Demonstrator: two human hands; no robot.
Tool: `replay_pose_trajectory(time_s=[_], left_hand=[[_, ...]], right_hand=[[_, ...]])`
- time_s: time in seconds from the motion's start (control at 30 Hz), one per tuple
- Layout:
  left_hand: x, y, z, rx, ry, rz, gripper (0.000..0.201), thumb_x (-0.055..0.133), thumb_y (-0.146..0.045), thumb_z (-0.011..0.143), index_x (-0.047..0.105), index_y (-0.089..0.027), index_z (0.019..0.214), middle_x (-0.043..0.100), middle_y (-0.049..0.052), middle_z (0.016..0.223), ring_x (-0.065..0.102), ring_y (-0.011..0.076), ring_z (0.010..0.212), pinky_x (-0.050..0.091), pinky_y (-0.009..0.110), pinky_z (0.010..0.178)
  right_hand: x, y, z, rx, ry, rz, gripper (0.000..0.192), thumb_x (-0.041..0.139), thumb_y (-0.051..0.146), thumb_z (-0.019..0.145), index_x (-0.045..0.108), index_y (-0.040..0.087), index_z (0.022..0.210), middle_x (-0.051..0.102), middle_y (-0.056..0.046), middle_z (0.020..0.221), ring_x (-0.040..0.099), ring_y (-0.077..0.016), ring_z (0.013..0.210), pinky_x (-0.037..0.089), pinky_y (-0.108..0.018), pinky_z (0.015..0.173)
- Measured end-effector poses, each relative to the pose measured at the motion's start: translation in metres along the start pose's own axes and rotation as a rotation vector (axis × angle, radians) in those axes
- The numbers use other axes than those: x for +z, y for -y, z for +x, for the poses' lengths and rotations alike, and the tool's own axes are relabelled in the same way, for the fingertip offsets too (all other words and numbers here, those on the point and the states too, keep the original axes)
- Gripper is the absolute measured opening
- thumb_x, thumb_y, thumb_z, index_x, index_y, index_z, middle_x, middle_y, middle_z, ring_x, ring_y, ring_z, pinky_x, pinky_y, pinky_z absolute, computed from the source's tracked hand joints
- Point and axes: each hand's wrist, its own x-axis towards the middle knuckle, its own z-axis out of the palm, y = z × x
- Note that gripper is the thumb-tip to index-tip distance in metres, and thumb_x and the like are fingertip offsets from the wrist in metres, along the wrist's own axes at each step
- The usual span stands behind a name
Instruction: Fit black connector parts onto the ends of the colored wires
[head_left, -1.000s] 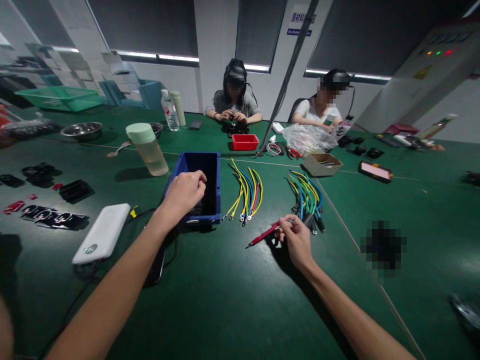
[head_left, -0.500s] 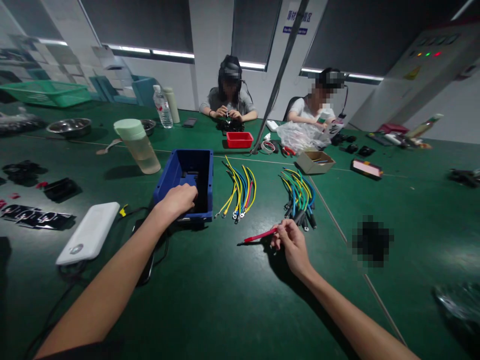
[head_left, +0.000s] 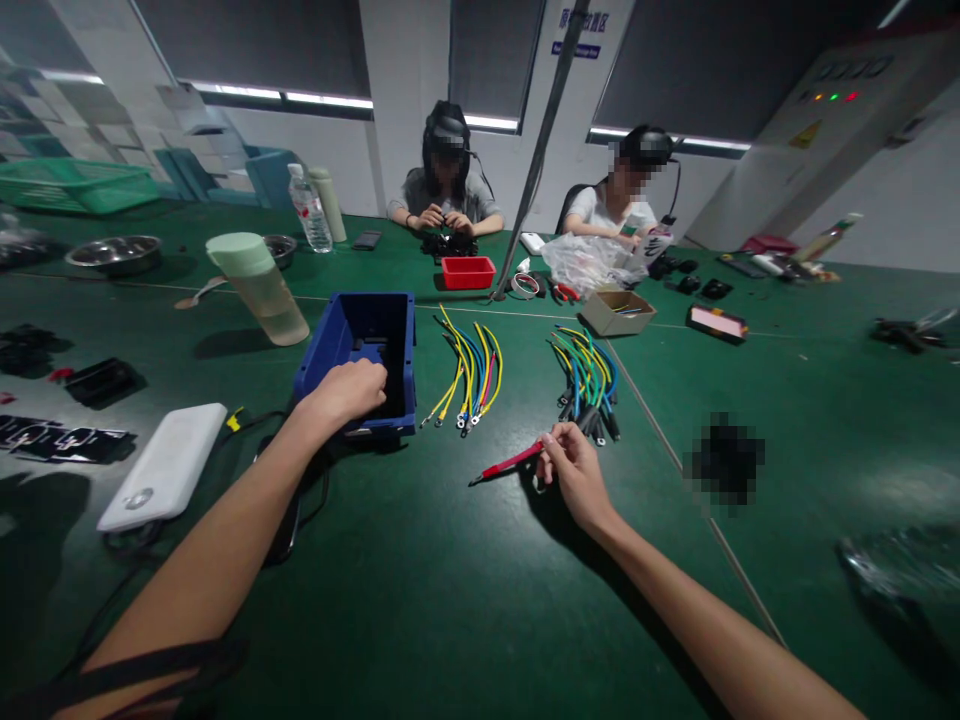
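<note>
My left hand reaches over the near rim of a blue plastic bin, fingers curled down into it; what they touch inside is hidden. My right hand pinches one end of a red wire that lies slanted on the green table. Just beyond it lies a bundle of green, yellow and blue wires with black ends. A second bundle of yellow, blue and red wires with ring terminals lies between the bin and that bundle.
A white power bank with a black cable lies at the left, black parts beyond it. A pale green cup, red tray and cardboard box stand farther back. Two people sit opposite. A slanted pole rises mid-table.
My left hand has drawn back from deep in the bin to its near rim. My right hand keeps hold of the red wire, whose slant shifts slightly. The view has tilted a little.
</note>
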Motion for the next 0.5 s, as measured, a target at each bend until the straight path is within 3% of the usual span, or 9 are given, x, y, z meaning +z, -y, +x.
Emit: replay_pose_trajectory(time_s=[0.23, 0.5], left_hand=[[-0.004, 0.009, 0.0, 0.119, -0.087, -0.088, 0.016, 0.05, -0.014, 0.076, 0.065, -0.019, 0.08, 0.069, 0.008, 0.081, 0.064, 0.0194, 0.076, 0.041, 0.024, 0.062], [-0.015, 0.01, -0.009, 0.04, -0.227, -0.128, 0.011, 0.057, -0.024, 0.079, 0.065, -0.018, 0.076, 0.068, 0.006, 0.075, 0.063, 0.0206, 0.074, 0.041, 0.026, 0.063]], right_hand=[[-0.002, -0.005, 0.0, -0.032, -0.017, -0.023, 0.027, 0.06, 0.043, 0.082, 0.043, 0.022, 0.084, 0.051, 0.007, 0.056, 0.047, -0.0083, 0.041, 0.033, -0.019, 0.038], [-0.003, -0.009, 0.0, -0.063, -0.018, -0.019, 0.03, 0.061, 0.046, 0.079, 0.045, 0.021, 0.084, 0.051, 0.007, 0.052, 0.046, -0.0083, 0.04, 0.031, -0.019, 0.037]])
